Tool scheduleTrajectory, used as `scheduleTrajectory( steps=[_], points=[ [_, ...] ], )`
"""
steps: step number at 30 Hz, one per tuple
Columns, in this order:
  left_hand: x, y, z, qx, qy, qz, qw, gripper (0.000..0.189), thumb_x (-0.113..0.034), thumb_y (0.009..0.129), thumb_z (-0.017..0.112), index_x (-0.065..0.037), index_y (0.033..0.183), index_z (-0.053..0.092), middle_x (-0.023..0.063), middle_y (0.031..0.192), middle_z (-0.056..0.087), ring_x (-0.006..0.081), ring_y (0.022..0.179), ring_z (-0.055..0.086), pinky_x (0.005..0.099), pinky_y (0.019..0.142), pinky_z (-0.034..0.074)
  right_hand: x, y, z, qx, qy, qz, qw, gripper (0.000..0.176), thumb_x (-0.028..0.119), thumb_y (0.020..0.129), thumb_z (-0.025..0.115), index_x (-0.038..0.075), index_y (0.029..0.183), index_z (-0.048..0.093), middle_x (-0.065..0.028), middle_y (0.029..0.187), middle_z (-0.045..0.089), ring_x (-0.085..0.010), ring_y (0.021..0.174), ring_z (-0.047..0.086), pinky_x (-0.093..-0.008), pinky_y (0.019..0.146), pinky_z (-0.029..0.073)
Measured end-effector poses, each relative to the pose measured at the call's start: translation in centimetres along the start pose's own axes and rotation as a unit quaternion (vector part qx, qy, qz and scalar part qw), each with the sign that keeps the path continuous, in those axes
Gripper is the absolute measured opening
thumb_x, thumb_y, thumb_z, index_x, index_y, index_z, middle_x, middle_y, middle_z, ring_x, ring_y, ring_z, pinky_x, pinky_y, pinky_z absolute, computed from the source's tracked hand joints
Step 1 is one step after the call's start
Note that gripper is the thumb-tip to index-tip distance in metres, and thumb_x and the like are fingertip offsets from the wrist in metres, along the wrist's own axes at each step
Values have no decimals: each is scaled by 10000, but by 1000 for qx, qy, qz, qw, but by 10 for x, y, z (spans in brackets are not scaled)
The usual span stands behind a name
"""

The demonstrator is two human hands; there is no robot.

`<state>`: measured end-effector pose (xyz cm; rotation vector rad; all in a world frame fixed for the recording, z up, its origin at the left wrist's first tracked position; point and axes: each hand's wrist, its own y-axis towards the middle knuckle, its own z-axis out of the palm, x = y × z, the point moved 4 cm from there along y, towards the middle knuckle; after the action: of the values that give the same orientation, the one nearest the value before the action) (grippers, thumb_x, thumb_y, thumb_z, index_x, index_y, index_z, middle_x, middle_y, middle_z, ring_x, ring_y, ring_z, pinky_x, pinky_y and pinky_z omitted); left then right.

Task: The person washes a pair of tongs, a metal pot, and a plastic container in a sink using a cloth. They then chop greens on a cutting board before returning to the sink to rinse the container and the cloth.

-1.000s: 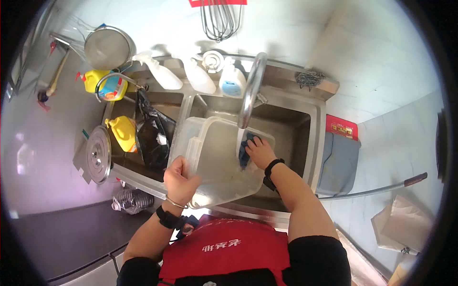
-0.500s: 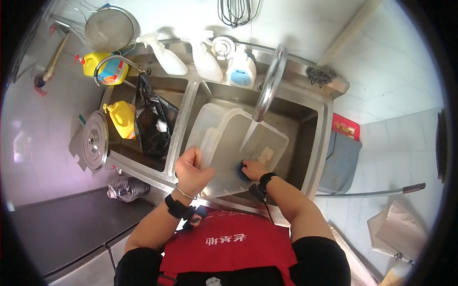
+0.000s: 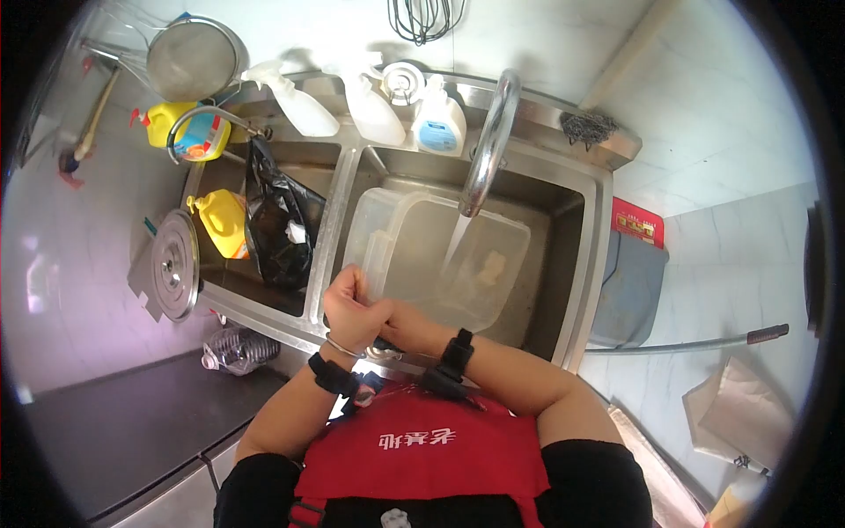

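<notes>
A translucent plastic tub (image 3: 510, 233) lies tilted in the right sink basin, and water runs into it. My left hand (image 3: 350, 312) is closed on its near left rim. Pressed close beside it, my right hand (image 3: 396, 327) works at the tub's near left corner, its fingers mostly hidden behind the left hand. A sliver of a dark scrubbing pad (image 3: 380, 342) shows below the right hand; the rest is covered. A pale patch (image 3: 491, 267) shows through or inside the tub. The chrome faucet (image 3: 493, 141) pours from above it.
Two white spray bottles (image 3: 374, 110) and a white jug (image 3: 440, 123) line the sink's back ledge, with a wire scrubber (image 3: 588, 129) at right. In the left basin are a yellow bottle (image 3: 222, 224) and a black plastic bag (image 3: 280, 220). A metal lid (image 3: 174, 264) leans at left.
My right hand has moved left from inside the tub to its near left corner, and the dark pad has left the tub's bottom with it. The left hand keeps the rim.
</notes>
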<state>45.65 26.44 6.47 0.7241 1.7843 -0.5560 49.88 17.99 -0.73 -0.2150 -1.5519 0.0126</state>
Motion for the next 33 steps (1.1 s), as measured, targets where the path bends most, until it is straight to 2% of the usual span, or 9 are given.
scheduleTrajectory(
  steps=[3, 8, 13, 17, 19, 23, 25, 29, 33],
  points=[
    [13, -2, -4, -1, -8, 3, 1000, 308, 27, 583, 603, -106, 632, 329, -81, 624, 303, 16, 580, 277, 194, 483, 215, -60, -14, -13, -21, -100, -70, 992, 262, 177, 853, 521, 61, 1078, 589, -187, 1038, 607, -346, 950, 577, -396, 822, 457],
    [5, 0, -4, -2, -56, -32, 998, 311, 10, 576, 609, -105, 617, 323, -74, 609, 289, 26, 565, 268, 207, 474, 215, -117, -59, -69, 4, -331, 95, 939, 265, 143, 811, 543, 78, 1057, 620, -166, 1001, 603, -317, 970, 570, -419, 820, 466],
    [2, 1, -3, 29, 0, -18, 999, 294, 41, 588, 588, -109, 635, 340, -81, 626, 324, 16, 572, 282, 189, 485, 230, -129, -66, -106, 69, -599, 137, 786, 173, 155, 811, 525, 105, 938, 631, -133, 936, 576, -303, 961, 567, -403, 738, 514],
    [1, 3, -4, 31, 47, -32, 998, 303, -10, 578, 618, -107, 616, 334, -78, 606, 303, 30, 561, 275, 209, 471, 222, -120, -56, -134, -51, -606, 140, 782, 218, 152, 811, 526, 129, 1009, 614, -111, 1036, 543, -309, 1041, 517, -400, 740, 521],
    [-6, 4, -2, 33, 43, -36, 998, 318, -52, 569, 642, -105, 598, 329, -73, 588, 289, 42, 556, 275, 226, 463, 221, -110, -55, -146, -159, -586, 92, 790, 327, 150, 816, 538, 108, 1137, 582, -114, 1188, 484, -303, 1165, 421, -418, 879, 465],
    [-11, 8, -2, 23, 22, -41, 999, 326, -35, 574, 648, -106, 606, 332, -78, 594, 299, 33, 553, 275, 214, 465, 232, -105, -63, -136, -186, -633, 9, 752, 346, 148, 825, 533, 118, 1169, 560, -109, 1203, 460, -314, 1168, 392, -466, 960, 387],
    [-7, 8, -1, 14, 26, -33, 999, 328, -22, 578, 646, -107, 608, 331, -80, 597, 300, 29, 554, 275, 209, 466, 234, -128, -63, -125, -81, -654, 54, 751, 325, 192, 828, 544, 136, 1146, 573, -105, 1239, 455, -322, 1183, 386, -499, 1005, 308],
    [-5, 6, 6, -3, -65, -62, 996, 331, 19, 579, 623, -115, 611, 321, -83, 601, 288, 18, 560, 274, 199, 467, 230, -143, -57, -97, -71, -620, 141, 769, 380, 216, 724, 645, 162, 1095, 582, -100, 1236, 483, -350, 1186, 395, -509, 949, 351],
    [-1, 1, 10, 6, -28, -46, 999, 332, 19, 575, 615, -117, 611, 313, -83, 596, 279, 20, 558, 275, 198, 465, 224, -174, -46, -85, -139, -361, 247, 888, 302, 164, 781, 596, 137, 1081, 582, -141, 1144, 537, -401, 973, 525, -496, 834, 432]
  ],
)
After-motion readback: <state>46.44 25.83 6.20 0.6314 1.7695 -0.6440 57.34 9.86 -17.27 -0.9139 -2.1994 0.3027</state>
